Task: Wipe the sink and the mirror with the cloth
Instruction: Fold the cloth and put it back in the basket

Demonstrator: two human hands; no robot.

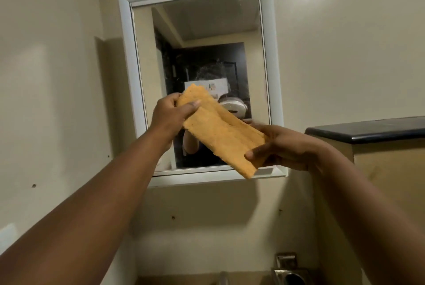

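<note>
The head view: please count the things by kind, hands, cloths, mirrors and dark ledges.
Hands: 2, the left hand and the right hand
Cloths: 1, the orange cloth
Mirrors: 1, the mirror
Dark ledges: 1, the ledge
Total: 5

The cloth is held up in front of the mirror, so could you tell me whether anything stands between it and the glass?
Nothing visible does. The folded orange cloth is stretched between the left hand and the right hand, directly before the mirror, with only open air between them.
</note>
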